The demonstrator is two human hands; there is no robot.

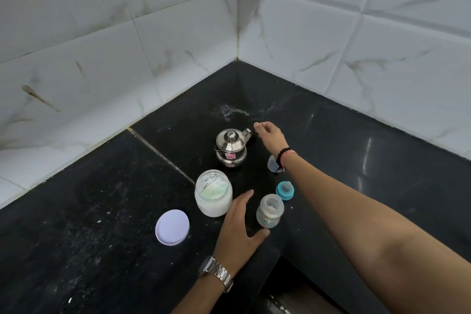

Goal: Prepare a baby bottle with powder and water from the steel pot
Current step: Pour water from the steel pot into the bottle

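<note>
A small steel pot (231,148) with its lid on stands on the black counter (102,186). Just right of its handle hovers my right hand (270,135), fingers loosely curled, empty and apart from the handle. An open glass jar (213,194) holds white powder. Right of it stands the open baby bottle (269,211), with powder showing inside. My left hand (239,224) lies open between jar and bottle, thumb near the bottle's base. The blue nipple ring (285,190) sits behind the bottle.
The jar's white lid (172,227) lies on the counter to the left. A clear cap (274,163) sits partly hidden under my right wrist. Tiled walls (178,33) meet in a corner behind the pot. The counter drops off at the lower right.
</note>
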